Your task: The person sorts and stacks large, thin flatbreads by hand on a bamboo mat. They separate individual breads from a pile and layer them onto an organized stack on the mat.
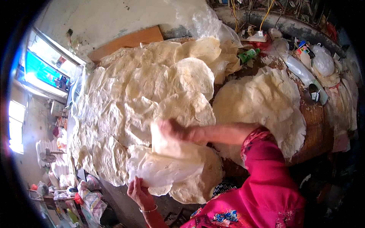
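Observation:
A thin, pale round flatbread sheet (pixel 163 167) is partly lifted and folded between my two hands. My left hand (pixel 140 193), with a bangle at the wrist, pinches its near left edge. My right hand (pixel 171 129) reaches across from the right, blurred, its fingers closed at the sheet's raised far edge. Under and beside it lies another flatbread (pixel 201 178). Many more overlapping flatbreads (pixel 114 95) cover the table's left and middle. To the right, a stack of larger, smoother sheets (pixel 262 110) rests on the brown table.
A green bottle (pixel 249 55) lies at the far side beside clear plastic film (pixel 197 19). Rolled plastic (pixel 298 70), a dark cup (pixel 314 92) and bags crowd the far right. A wooden board (pixel 127 41) leans at the wall. Bundles and a fan (pixel 48 155) stand left.

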Demonstrator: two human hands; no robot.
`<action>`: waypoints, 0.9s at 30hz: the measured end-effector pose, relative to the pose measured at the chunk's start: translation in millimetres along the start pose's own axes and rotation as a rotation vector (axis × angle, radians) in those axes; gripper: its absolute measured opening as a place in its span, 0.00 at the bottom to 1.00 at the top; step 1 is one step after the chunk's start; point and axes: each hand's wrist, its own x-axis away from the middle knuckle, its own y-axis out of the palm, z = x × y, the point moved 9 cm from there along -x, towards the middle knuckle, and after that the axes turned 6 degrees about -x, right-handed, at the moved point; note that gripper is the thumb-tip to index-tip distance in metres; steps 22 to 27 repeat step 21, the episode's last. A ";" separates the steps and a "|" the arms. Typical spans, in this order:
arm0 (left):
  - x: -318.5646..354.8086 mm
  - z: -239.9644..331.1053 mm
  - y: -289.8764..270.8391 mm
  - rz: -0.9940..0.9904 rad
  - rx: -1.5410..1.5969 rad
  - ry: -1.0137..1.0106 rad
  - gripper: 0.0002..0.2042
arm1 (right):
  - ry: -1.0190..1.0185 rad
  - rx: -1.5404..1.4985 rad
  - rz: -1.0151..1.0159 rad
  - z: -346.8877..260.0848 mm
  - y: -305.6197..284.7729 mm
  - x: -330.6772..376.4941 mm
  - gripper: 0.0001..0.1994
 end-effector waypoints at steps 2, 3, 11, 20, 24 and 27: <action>-2.1 -3.0 -14.5 0.010 0.030 -0.014 0.08 | 0.170 -0.078 0.203 11.9 -81.3 -21.4 0.04; -3.9 -5.9 -26.9 0.121 0.010 0.022 0.08 | 0.248 -0.128 0.311 17.6 -121.6 -30.0 0.05; -10.5 4.5 -36.0 0.126 -0.107 0.052 0.09 | 0.534 0.279 1.198 76.5 -470.5 40.3 0.11; -2.5 56.0 3.8 0.022 -0.433 0.484 0.08 | 0.303 0.296 0.224 114.3 -209.2 77.5 0.02; -8.1 46.8 14.3 -0.057 -0.300 0.307 0.05 | 0.317 0.294 0.231 114.8 -208.3 86.8 0.02; -8.1 46.8 14.3 -0.057 -0.300 0.307 0.05 | 0.317 0.294 0.231 114.8 -208.3 86.8 0.02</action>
